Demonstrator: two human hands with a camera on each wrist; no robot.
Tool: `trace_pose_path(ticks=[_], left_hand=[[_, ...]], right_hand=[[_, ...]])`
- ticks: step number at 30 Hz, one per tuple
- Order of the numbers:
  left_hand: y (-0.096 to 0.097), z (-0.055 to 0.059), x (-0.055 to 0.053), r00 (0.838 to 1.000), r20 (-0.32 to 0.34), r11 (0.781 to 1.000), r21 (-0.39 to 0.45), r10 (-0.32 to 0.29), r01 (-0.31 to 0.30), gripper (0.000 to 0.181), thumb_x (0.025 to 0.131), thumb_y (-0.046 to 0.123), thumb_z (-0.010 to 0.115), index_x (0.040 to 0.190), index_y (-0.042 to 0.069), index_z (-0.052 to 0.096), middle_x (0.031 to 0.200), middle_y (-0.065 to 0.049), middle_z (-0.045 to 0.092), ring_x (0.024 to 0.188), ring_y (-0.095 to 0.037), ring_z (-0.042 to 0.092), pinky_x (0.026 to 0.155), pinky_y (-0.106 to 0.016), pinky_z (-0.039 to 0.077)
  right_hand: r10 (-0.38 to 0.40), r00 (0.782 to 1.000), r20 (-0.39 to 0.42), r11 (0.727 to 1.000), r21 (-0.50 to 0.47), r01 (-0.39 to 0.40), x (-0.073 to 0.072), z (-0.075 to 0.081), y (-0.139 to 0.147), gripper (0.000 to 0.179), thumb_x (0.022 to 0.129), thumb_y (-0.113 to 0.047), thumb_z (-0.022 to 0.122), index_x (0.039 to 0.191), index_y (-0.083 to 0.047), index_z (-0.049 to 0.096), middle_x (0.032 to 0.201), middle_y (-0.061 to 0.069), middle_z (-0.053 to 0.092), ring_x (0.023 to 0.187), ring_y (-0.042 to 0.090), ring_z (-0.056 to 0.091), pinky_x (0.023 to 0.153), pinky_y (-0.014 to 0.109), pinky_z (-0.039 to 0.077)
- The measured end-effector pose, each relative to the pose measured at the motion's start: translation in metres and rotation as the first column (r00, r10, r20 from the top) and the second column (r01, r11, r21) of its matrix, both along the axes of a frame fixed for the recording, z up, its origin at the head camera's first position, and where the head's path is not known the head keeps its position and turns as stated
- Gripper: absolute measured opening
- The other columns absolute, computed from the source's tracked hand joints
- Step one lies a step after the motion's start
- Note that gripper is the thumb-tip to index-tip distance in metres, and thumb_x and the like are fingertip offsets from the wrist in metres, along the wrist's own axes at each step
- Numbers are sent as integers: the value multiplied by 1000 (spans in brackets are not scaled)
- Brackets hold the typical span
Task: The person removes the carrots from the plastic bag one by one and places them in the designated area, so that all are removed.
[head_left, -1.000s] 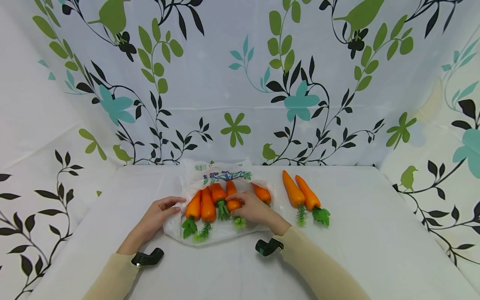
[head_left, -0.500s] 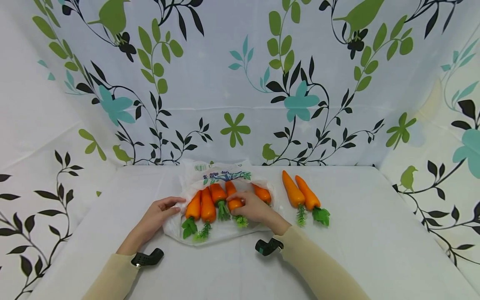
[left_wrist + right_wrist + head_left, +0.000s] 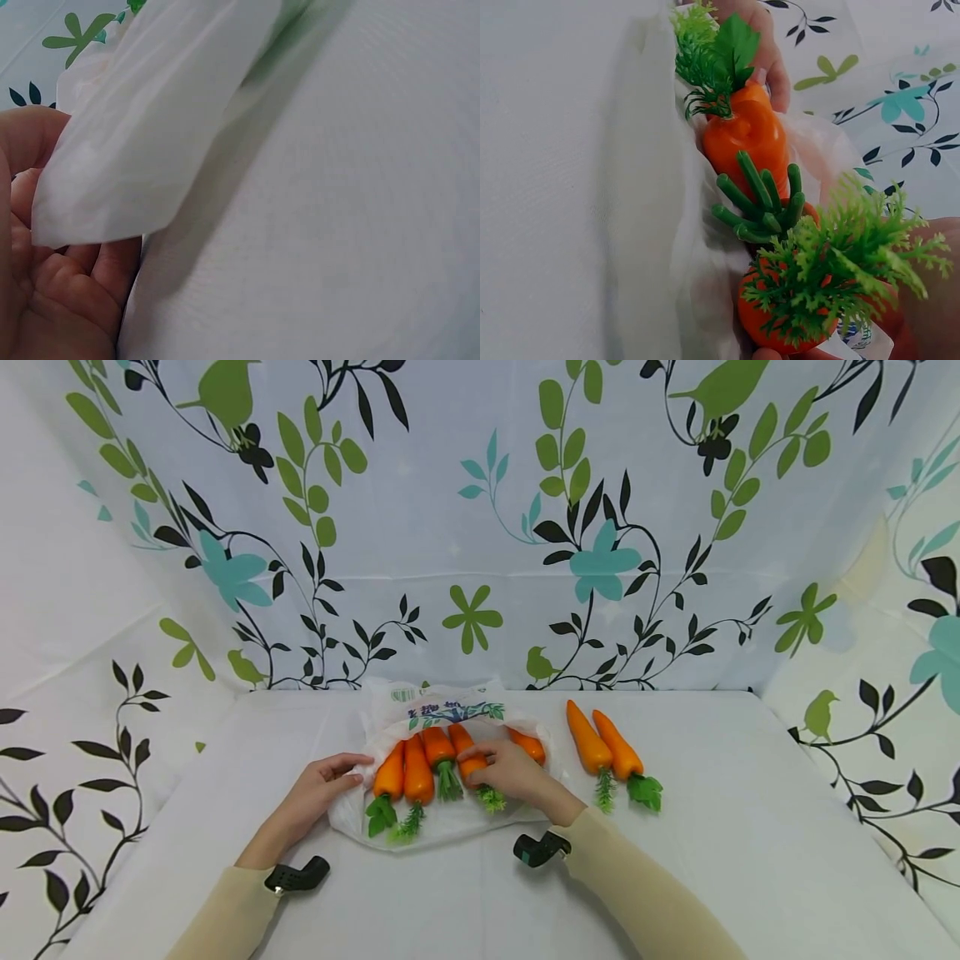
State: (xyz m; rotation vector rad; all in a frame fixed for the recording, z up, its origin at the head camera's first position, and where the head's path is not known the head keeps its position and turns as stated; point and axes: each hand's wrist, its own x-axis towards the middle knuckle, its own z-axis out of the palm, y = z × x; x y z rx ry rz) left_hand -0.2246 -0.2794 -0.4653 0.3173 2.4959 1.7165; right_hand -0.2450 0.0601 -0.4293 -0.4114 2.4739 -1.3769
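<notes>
A white plastic bag [image 3: 348, 814] with a printed tree lies at the table's middle, its mouth facing me. My left hand [image 3: 318, 789] holds the bag's left edge; in the left wrist view the thin plastic [image 3: 150, 150] lies between thumb and fingers. My right hand [image 3: 521, 774] grips an orange carrot [image 3: 471, 766] with frilly light green leaves, in the bag's mouth. To its left lie three more carrots, one with a short cut green top [image 3: 448, 781]. Another carrot [image 3: 531, 745] shows behind my right hand. The carrots' tips are hidden under the bag's upper layer.
Two loose carrots, one with feathery leaves [image 3: 587, 739] and one with broad leaves [image 3: 618, 747], lie on the white table [image 3: 720, 827] right of the bag. A leaf-patterned cloth [image 3: 397, 518] hangs behind the table.
The carrot in my right hand has turned slightly, its leafy end shifting to the right. My left hand stays in place at the bag's edge.
</notes>
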Motion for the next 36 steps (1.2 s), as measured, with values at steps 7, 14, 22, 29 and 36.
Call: trace_pose_path(ticks=[7, 14, 22, 29, 36], left_hand=[[0, 1, 1, 1000, 4, 1000, 5, -3, 3, 34, 98, 17, 63, 128, 2, 64, 140, -15, 56, 136, -30, 39, 96, -9, 33], [1, 1, 1, 1000, 11, 1000, 6, 0, 0, 34, 98, 17, 63, 128, 2, 64, 140, -15, 55, 135, -30, 39, 96, -10, 33], [1, 2, 1, 1000, 6, 1000, 8, -2, 2, 34, 98, 17, 63, 129, 2, 64, 140, -16, 55, 136, -30, 39, 96, -9, 33], [-1, 0, -1, 1000, 10, 1000, -13, 0, 0, 35, 98, 19, 63, 129, 3, 64, 141, -16, 55, 137, -31, 39, 103, -18, 33], [-1, -1, -1, 1000, 11, 1000, -26, 9, -9, 34, 98, 20, 63, 128, 4, 64, 141, -15, 55, 136, -30, 39, 113, -45, 28]], right_hand=[[2, 1000, 13, 999, -33, -1, 1, 1, 1, 29, 86, -14, 73, 114, -21, 74, 122, 6, 61, 93, 25, 54, 70, 31, 45], [-10, 1000, 24, 999, -43, 11, 1, 0, 1, 29, 85, -14, 73, 113, -22, 75, 123, 6, 61, 94, 25, 55, 71, 31, 47], [-4, 1000, 18, 999, -54, 5, 1, -1, 2, 28, 86, -15, 72, 113, -22, 75, 125, 6, 61, 98, 24, 56, 79, 34, 50], [-2, 1000, 7, 999, -38, 2, 0, -2, 2, 28, 86, -16, 73, 113, -22, 75, 125, 5, 61, 99, 23, 56, 82, 36, 50], [-6, 1000, 15, 999, -41, 6, 1, -1, 2, 28, 86, -17, 73, 114, -22, 75, 125, 5, 61, 98, 24, 56, 82, 35, 50]])
